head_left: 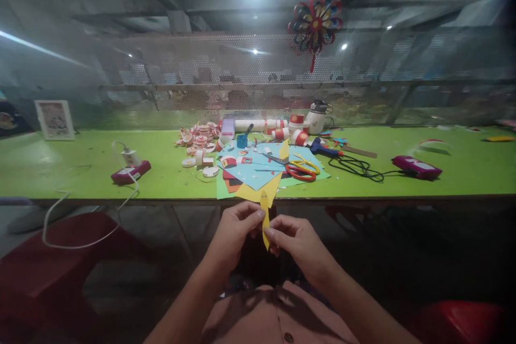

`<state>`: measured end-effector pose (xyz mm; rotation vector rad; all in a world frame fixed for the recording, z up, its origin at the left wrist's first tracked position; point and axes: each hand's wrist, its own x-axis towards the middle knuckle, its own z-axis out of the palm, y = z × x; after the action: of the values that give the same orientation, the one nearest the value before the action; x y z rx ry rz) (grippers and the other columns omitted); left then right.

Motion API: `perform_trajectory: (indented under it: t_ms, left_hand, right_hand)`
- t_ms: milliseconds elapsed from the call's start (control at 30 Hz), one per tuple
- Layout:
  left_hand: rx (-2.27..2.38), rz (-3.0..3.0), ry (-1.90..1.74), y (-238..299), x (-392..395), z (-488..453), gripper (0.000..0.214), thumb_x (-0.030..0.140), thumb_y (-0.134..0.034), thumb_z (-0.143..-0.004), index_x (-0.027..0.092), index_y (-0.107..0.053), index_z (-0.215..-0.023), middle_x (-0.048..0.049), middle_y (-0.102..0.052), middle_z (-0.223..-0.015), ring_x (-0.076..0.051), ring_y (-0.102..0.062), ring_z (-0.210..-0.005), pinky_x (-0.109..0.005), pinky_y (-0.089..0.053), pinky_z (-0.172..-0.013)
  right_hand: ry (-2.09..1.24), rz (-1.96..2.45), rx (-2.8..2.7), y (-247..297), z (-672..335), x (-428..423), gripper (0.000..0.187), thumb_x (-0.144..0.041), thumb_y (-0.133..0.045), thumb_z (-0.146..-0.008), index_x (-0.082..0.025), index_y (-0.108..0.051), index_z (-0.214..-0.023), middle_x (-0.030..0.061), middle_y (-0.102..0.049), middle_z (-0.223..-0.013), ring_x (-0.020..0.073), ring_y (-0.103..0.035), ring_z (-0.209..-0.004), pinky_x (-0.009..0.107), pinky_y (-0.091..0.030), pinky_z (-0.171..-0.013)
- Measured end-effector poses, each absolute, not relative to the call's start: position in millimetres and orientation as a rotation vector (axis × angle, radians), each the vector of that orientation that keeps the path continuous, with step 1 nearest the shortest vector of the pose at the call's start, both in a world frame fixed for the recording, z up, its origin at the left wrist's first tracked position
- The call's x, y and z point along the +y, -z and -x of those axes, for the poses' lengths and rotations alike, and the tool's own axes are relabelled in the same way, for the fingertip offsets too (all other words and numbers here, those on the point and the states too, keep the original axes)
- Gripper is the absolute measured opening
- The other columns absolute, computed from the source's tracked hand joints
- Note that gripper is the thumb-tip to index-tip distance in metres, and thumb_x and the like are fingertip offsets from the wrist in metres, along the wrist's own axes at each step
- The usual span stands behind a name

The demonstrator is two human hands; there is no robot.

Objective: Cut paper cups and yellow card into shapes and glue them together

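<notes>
Between my two hands, just in front of the table edge, is a narrow yellow paper cutout [265,216] with a pointed lower end and small dark marks near its top. My left hand [238,224] pinches its left side at mid-height. Lower down, the fingers of my right hand [293,234] grip its right side. Beyond them, blue paper sheets [253,172] lie on yellow, green, red and orange ones. Red-handled scissors [300,172] and a yellow-handled pair [308,164] rest on this paper, near another yellow paper piece [284,149].
The green table [403,188] also bears a blue glue gun [320,147] with a black cord, paper cups [299,137], a heap of red-and-white pieces [199,137], a bottle [316,118] and purple power strips [417,167]. A white cable [47,231] droops over the left edge near a red stool [48,263].
</notes>
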<state>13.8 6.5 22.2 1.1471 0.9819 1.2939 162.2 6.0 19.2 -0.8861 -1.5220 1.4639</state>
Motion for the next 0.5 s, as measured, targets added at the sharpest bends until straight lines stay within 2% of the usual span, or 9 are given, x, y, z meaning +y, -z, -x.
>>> perform_trajectory:
  t_ms: [167, 500]
  left_hand:
    - [0.920, -1.102, -1.307, -22, 9, -13, 0.017, 0.029, -0.068, -0.072, 0.014, -0.060, -0.069, 0.0032, -0.050, -0.057, -0.006, -0.039, -0.052, -0.019, -0.031, -0.051]
    - [0.912, -1.047, -1.247, -22, 8, -14, 0.015, 0.027, -0.069, -0.071, 0.014, -0.063, -0.071, 0.0000, -0.057, -0.063, -0.009, -0.050, -0.056, -0.019, -0.035, -0.052]
  right_hand:
    - [-1.526, 0.878, -1.499, -20, -165, 4, 0.023, -0.032, -0.067, -0.074, -0.013, -0.060, -0.065, -0.0013, -0.056, -0.056, 0.0099, -0.048, -0.050, 0.025, -0.039, -0.051]
    - [-1.388, 0.870, -1.393, -28, -170, 21, 0.019, -0.032, -0.064, -0.077, -0.014, -0.063, -0.071, -0.0003, -0.061, -0.064, 0.0109, -0.051, -0.058, 0.024, -0.040, -0.055]
